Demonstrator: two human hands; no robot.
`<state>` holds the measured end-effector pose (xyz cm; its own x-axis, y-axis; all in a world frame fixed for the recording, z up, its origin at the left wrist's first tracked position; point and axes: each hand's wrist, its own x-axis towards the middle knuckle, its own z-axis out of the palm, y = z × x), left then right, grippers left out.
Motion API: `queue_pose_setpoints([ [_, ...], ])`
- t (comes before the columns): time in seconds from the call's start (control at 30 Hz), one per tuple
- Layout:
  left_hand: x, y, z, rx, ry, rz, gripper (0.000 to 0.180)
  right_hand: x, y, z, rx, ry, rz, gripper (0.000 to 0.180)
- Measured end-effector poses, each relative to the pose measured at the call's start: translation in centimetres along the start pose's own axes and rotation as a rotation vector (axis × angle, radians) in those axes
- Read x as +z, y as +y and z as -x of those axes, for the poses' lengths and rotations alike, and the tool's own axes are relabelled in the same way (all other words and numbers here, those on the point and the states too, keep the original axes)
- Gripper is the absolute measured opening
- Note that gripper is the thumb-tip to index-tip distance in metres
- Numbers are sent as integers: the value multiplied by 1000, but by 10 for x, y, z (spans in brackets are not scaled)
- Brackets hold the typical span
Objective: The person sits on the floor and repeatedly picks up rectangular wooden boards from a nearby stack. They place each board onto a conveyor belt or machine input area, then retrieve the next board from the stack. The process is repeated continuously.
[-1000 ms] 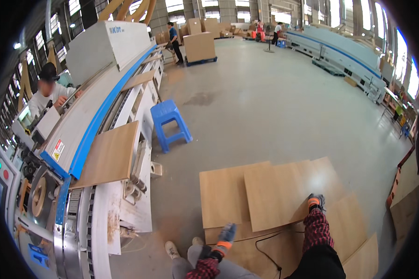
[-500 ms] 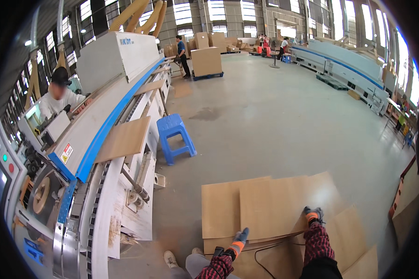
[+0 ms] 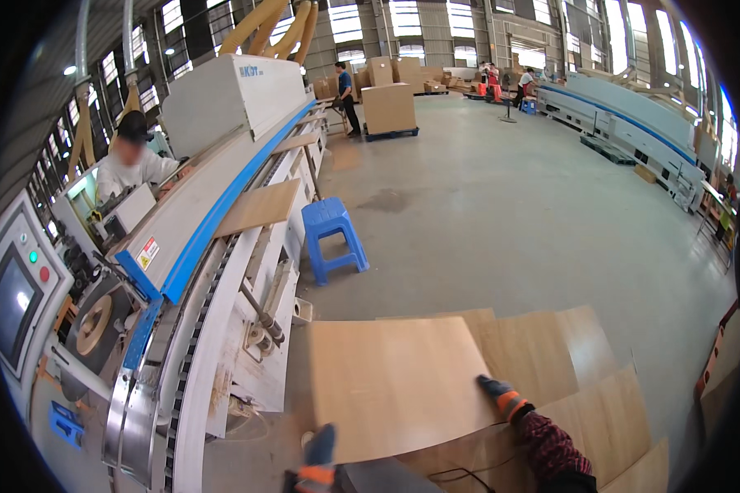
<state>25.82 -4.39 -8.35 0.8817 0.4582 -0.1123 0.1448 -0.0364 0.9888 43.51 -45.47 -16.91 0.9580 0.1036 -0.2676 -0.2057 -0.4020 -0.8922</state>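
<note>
A flat, light-brown wood panel [image 3: 395, 378] is held level above a stack by my two gloved hands. My left hand [image 3: 319, 452], in a grey and orange glove and somewhat blurred, grips its near-left corner. On the panel's right edge is my right hand [image 3: 503, 396], closed on it, with part of the fingers hidden underneath. Beneath and to the right lie more wood panels [image 3: 543, 349], spread unevenly over each other. A dark cable [image 3: 460, 472] lies across the near panels.
An edge-banding machine [image 3: 247, 205] runs along the left, with another panel [image 3: 259, 207] on its side rail. A blue plastic stool [image 3: 333, 238] stands beside it. Behind the machine a person in white [image 3: 131, 168] leans over it. A control screen [image 3: 16, 304] is at far left.
One panel has come up off the stack and moved left, carried between both hands. My left hand has shifted left, and the view has turned slightly to the left.
</note>
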Motion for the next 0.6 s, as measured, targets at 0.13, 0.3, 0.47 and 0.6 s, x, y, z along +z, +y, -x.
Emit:
queue_pose_setpoints([
  [0.13, -203, 13, 39, 265, 198, -524, 26, 97, -135, 41, 21, -354, -306, 39],
  [0.3, -228, 183, 114, 56, 1018, -1005, 41, 223, -235, 100, 134, -571, -683, 34],
  [0.47, -226, 145, 129, 411, 800, -1324, 47, 330, -293, 184, 83, -374, -746, 31],
  [0.6, -218, 141, 101, 459, 663, -1160, 31, 391, -316, 219, 66, -290, -731, 29],
])
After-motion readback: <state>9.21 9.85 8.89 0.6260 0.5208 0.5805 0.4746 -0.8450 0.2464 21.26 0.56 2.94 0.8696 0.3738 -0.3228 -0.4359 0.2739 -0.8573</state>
